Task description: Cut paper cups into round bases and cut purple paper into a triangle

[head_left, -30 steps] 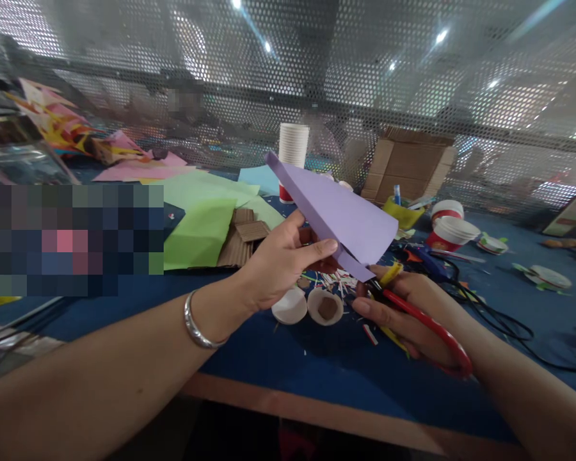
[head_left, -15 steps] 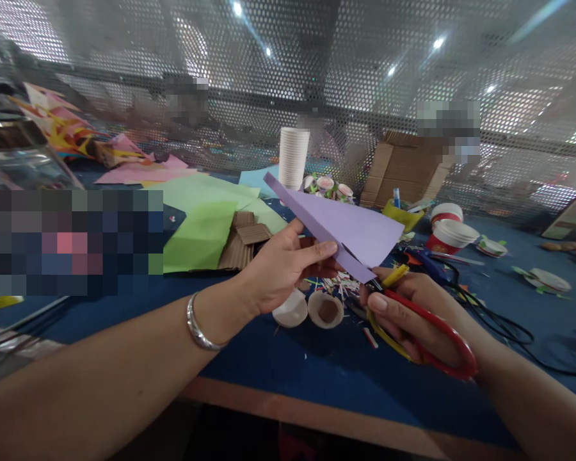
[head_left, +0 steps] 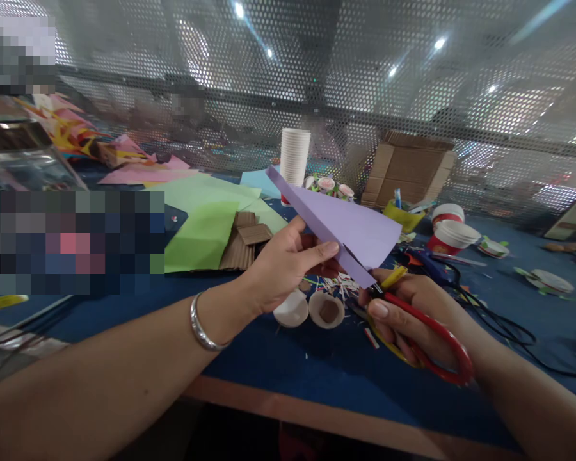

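Note:
A sheet of purple paper [head_left: 352,221] is pinched in my left hand [head_left: 295,259], thumb on top and fingers beneath. Along its near side a narrow strip is partly cut from the rest. My right hand [head_left: 403,320] is wrapped round scissors [head_left: 454,352] with red and yellow handles, whose blades sit in the slit between strip and sheet. The blade tips are partly hidden by the paper. Below the hands, two small white cup pieces [head_left: 290,308] lie on the blue table, one with a brown piece [head_left: 328,312] in it, beside scattered paper scraps.
A stack of paper cups [head_left: 295,157] stands behind the paper. Green sheets [head_left: 201,237] and corrugated cardboard [head_left: 255,234] lie left. To the right are red-and-white cups [head_left: 454,237], a blue glue gun [head_left: 429,266] and black cable [head_left: 504,317]. A glass jar [head_left: 24,160] stands far left.
The scissor handles have come slightly closer together, with the blades still in the paper's slit. My left hand keeps its grip on the sheet, almost unmoved.

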Tool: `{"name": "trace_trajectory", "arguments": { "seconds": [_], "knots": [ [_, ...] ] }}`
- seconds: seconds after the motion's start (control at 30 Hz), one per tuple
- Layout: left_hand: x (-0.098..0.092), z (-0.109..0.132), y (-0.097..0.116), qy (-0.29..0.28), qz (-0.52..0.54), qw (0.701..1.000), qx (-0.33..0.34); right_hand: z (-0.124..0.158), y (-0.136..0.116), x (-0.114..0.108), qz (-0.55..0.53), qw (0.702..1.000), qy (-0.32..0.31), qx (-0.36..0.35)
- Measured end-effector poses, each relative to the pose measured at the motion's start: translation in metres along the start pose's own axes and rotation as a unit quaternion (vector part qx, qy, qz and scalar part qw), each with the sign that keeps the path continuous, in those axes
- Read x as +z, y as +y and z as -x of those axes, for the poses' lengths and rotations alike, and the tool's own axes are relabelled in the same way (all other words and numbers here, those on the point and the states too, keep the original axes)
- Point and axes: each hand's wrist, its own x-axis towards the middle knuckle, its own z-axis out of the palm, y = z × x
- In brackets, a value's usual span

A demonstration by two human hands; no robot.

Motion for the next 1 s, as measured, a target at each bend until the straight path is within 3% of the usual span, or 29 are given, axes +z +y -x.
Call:
{"name": "trace_trajectory", "arguments": {
  "seconds": [0.37,0.57,0.77,1.0],
  "knots": [
    [0.000,-0.001,0.000,-0.010,0.037,0.998,-0.045,-0.002,0.002,0.000,0.014,1.000,0.014,0.007],
    [0.002,-0.002,-0.003,0.022,0.029,0.999,-0.013,-0.003,0.002,0.001,-0.001,1.000,0.011,-0.002],
    [0.001,-0.003,-0.004,0.003,0.008,1.000,0.003,-0.003,0.002,0.002,0.000,0.999,0.031,-0.019],
    [0.000,-0.004,-0.003,-0.002,0.011,1.000,0.007,-0.005,0.010,0.000,-0.002,0.999,0.010,-0.035]
  ]
}}
